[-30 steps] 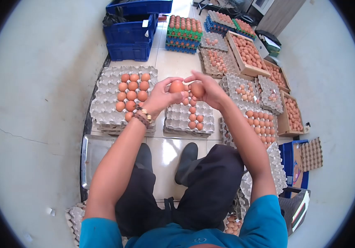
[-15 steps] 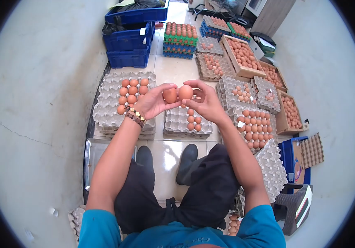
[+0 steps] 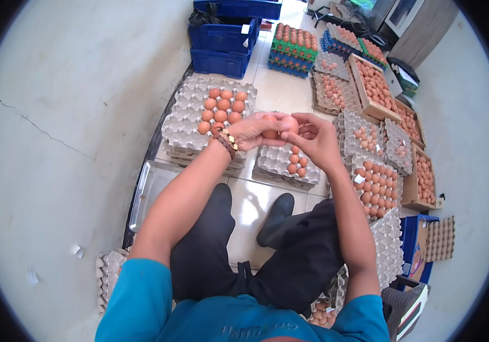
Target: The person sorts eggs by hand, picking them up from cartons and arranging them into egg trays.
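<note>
My left hand (image 3: 248, 130) curls round one egg (image 3: 270, 134), thumb across it; my right hand (image 3: 320, 140) lightly grips a second egg (image 3: 291, 123) just beside it, fingers partly bent. Beyond, the middle tray (image 3: 270, 161) shows five eggs, maybe more hidden behind my hands. The left tray (image 3: 184, 114) looks part filled: eleven eggs visible, many hollows bare. Farther right, three wooden crates (image 3: 410, 191) hold loose eggs.

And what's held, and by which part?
The left hand holds one egg around its middle; the right hand appears to hold another egg by its right side.
</note>
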A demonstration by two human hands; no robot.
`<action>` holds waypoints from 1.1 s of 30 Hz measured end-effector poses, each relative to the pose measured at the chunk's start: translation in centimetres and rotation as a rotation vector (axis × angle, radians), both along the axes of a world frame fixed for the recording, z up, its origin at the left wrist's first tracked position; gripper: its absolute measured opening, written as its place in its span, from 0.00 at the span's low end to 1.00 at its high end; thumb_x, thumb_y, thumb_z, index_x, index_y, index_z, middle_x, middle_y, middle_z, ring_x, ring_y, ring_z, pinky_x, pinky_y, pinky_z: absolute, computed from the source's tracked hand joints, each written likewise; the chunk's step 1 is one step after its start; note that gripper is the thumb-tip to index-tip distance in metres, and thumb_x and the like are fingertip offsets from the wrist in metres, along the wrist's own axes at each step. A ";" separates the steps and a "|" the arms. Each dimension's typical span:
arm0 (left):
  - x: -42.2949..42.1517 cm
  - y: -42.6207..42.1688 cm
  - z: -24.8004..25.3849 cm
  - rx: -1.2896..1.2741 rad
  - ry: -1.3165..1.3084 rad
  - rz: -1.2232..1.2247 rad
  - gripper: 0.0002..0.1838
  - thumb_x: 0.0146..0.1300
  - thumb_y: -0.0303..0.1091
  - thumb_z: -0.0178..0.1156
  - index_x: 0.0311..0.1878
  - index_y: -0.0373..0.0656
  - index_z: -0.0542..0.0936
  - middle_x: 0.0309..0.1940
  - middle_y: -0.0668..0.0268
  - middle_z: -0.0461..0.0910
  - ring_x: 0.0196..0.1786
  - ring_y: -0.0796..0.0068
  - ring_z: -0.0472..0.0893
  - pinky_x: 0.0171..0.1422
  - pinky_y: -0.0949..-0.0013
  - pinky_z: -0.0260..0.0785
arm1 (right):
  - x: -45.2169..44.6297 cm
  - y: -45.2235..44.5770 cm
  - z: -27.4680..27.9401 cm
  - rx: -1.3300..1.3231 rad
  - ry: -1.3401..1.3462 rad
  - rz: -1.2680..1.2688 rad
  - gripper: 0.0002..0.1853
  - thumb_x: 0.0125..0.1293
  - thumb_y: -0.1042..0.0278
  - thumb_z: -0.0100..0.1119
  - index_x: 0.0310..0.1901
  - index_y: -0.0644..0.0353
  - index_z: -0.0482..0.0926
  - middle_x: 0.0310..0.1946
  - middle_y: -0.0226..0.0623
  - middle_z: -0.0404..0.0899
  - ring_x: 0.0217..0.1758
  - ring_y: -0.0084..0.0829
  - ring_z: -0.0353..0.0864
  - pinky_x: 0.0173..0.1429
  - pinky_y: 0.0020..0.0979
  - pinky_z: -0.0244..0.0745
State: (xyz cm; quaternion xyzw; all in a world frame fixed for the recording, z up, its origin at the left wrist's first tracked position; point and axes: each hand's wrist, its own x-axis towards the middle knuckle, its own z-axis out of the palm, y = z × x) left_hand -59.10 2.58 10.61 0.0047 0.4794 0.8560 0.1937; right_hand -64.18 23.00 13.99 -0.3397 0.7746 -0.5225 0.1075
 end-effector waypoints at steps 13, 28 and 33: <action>7.2 -9.6 -1.5 -0.521 0.043 0.436 0.32 0.68 0.38 0.66 0.69 0.31 0.68 0.57 0.59 0.79 0.56 0.71 0.82 0.58 0.68 0.82 | 0.1 1.2 2.5 -0.086 0.087 -0.123 0.21 0.69 0.60 0.64 0.54 0.70 0.79 0.32 0.40 0.86 0.34 0.24 0.85 0.36 0.26 0.80; 7.3 -5.6 -8.2 -1.574 0.478 0.372 0.18 0.58 0.34 0.70 0.48 0.39 0.77 0.43 0.53 0.83 0.47 0.49 0.82 0.50 0.53 0.76 | -0.1 1.9 2.4 -0.175 0.075 -0.149 0.17 0.73 0.61 0.59 0.50 0.70 0.82 0.30 0.36 0.87 0.32 0.20 0.85 0.37 0.24 0.78; 7.2 -5.7 -9.1 -1.687 0.526 0.345 0.18 0.59 0.35 0.69 0.47 0.41 0.74 0.40 0.55 0.81 0.44 0.46 0.81 0.48 0.53 0.75 | -0.6 2.2 2.2 -0.142 -0.001 -0.146 0.16 0.75 0.60 0.57 0.50 0.68 0.82 0.32 0.32 0.83 0.32 0.17 0.80 0.36 0.22 0.74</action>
